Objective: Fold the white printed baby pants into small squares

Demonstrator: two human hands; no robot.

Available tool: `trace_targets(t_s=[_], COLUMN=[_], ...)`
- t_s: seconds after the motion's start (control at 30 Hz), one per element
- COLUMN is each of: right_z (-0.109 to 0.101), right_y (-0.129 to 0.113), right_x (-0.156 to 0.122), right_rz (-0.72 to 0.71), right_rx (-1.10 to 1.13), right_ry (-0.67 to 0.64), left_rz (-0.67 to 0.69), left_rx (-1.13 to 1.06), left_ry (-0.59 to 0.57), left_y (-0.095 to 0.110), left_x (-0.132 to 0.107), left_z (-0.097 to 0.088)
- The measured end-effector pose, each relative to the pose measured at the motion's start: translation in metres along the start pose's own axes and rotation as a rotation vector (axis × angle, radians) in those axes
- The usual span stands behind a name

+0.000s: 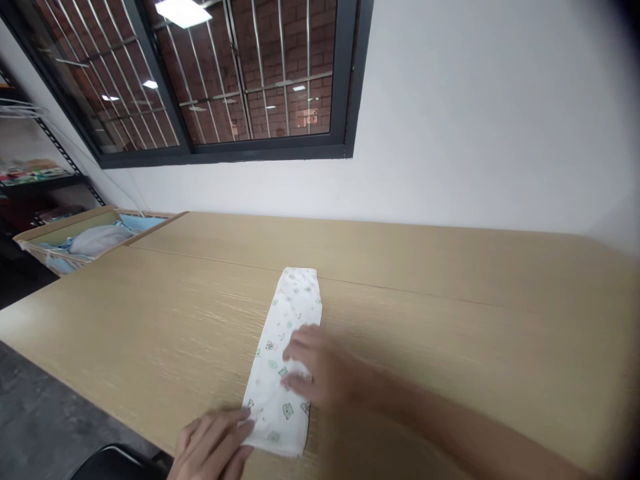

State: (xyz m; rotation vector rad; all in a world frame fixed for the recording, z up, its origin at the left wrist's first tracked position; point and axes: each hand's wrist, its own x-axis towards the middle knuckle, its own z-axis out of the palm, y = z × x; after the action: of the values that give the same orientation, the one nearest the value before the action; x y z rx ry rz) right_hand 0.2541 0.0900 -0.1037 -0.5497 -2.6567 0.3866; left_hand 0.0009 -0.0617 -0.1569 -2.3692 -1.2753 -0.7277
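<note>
A white cloth with small green and pink animal prints lies folded into a long flat strip on the wooden table. Its narrow end points towards the wall. My left hand rests at the cloth's near left corner, fingers stretched out and fingertips touching its edge. Over the middle of the strip is my right hand, blurred by motion, with thumb and fingers apart and nothing between them. Whether its fingertips touch the cloth I cannot tell.
A bin holding blue and white fabric stands at the table's far left end. Behind it are shelves with goods. A black chair is at the near left edge. The white wall and a barred window border the far side.
</note>
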Motion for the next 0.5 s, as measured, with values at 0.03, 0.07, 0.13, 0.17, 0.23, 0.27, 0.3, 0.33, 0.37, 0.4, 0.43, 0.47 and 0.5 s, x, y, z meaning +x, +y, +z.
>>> trace_targets(t_s=[0.03,0.07,0.13,0.17,0.23,0.27,0.3,0.33,0.37,0.4,0.43,0.47,0.5], right_z=[0.004,0.009,0.02,0.026,0.035,0.038,0.039,0.04,0.04,0.04,0.04,0.039,0.039], right_y=[-0.015,-0.028,-0.046,-0.051,-0.055,-0.056,-0.056,-0.055,-0.054,-0.053,-0.052,-0.051,-0.05], right_x=[-0.013,-0.024,-0.041,-0.045,-0.049,-0.05,-0.049,-0.049,-0.049,-0.049,-0.049,-0.05,-0.051], right_rz=[-0.022,-0.037,-0.058,-0.062,-0.057,-0.049,-0.041,-0.038,-0.042,-0.049,-0.056,-0.061,-0.064], right_rx=[0.006,0.008,-0.015,-0.033,-0.066,-0.074,-0.07,-0.059,-0.045,-0.031,-0.022,-0.016,-0.012], right_ry=[-0.038,-0.058,-0.079,-0.076,-0.057,-0.045,-0.037,-0.034,-0.037,-0.041,-0.041,-0.039,-0.032], left_rz=[-0.012,-0.047,-0.117,-0.148,-0.199,-0.215,-0.229,-0.238,-0.239,-0.233,-0.225,-0.22,-0.224], left_rx=[-0.051,-0.097,-0.17,-0.201,-0.259,-0.289,-0.321,-0.355,-0.389,-0.421,-0.45,-0.474,-0.494], left_ry=[-0.038,-0.077,-0.149,-0.172,-0.198,-0.205,-0.209,-0.211,-0.215,-0.218,-0.222,-0.23,-0.235], left_y=[-0.003,-0.004,-0.003,-0.002,-0.001,-0.002,-0.004,-0.006,-0.009,-0.012,-0.014,-0.016,-0.017], left_x=[0.002,0.003,0.006,0.006,0.007,0.007,0.007,0.007,0.007,0.006,0.006,0.005,0.005], left_z=[-0.005,-0.009,-0.011,-0.011,-0.01,-0.009,-0.009,-0.01,-0.011,-0.013,-0.014,-0.014,-0.014])
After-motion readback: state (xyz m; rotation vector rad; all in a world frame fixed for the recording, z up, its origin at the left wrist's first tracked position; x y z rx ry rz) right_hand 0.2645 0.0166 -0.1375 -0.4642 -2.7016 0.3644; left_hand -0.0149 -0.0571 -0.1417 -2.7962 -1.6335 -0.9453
